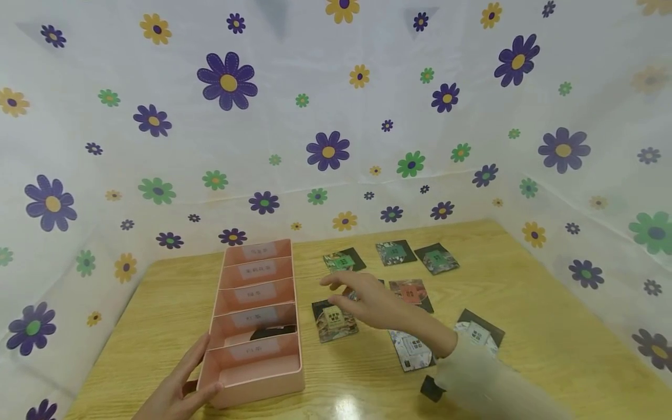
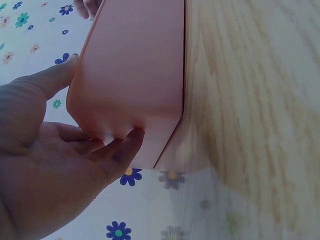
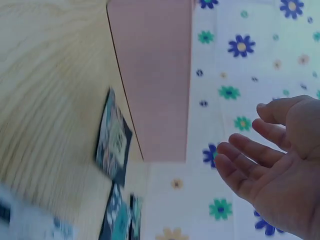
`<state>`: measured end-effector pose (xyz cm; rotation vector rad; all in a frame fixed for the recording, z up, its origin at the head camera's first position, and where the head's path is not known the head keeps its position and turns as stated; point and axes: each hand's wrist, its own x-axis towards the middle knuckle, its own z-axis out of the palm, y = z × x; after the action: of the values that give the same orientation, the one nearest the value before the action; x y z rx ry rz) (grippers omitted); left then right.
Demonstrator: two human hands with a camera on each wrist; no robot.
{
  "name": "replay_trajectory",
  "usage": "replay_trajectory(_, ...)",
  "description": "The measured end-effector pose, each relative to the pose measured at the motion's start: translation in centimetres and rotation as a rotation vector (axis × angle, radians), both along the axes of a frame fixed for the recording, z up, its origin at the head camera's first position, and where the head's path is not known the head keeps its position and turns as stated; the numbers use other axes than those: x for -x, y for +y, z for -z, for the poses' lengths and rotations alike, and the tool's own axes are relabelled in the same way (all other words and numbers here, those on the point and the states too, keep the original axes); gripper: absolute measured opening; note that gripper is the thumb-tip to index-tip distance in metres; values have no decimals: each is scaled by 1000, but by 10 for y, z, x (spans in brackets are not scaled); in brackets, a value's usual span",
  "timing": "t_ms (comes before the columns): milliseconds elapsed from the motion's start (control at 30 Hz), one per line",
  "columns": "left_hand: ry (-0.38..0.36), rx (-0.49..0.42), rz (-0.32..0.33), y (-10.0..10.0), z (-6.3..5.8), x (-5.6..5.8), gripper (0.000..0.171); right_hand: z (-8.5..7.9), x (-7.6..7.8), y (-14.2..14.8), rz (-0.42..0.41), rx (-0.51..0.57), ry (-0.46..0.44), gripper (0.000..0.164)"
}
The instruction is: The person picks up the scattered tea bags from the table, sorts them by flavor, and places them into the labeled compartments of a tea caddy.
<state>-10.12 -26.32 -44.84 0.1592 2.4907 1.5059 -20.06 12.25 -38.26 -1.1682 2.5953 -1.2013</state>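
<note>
My left hand (image 1: 181, 382) holds the near left corner of a long pink divided box (image 1: 262, 389). In the left wrist view its thumb is at the rim and its fingers (image 2: 131, 145) press the outer wall. A dark packet (image 1: 273, 332) lies in the second compartment from the front. My right hand (image 1: 374, 302) is raised to the right of the box, fingers loosely bent and nothing in them. Below it are flat square packets, among them one with a yellowish label (image 1: 334, 319) and one with a red label (image 1: 412, 294), partly behind the forearm.
Green-labelled packets (image 1: 396, 252) lie farther back on the wooden table (image 1: 173, 291). Pale-labelled packets (image 1: 415, 352) lie near the right sleeve, partly covered by it. Paper labels (image 1: 256, 318) mark the box compartments. A flowered white cloth (image 1: 283, 128) surrounds the table's back and sides.
</note>
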Motion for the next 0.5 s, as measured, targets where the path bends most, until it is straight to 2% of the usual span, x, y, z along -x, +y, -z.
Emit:
replay_trajectory(167, 21, 1, 8, 0, 2, 0, 86, 2, 1, 48, 90, 11, -58, 36)
replay_trajectory(333, -24, -8, 13, -1, 0, 1, 89, 12, 2, 86, 151, 2, -93, 34)
replay_trajectory(500, -50, -20, 15, -1, -2, 1, 90, 23, -4, 108, 177, -57, -128, 37)
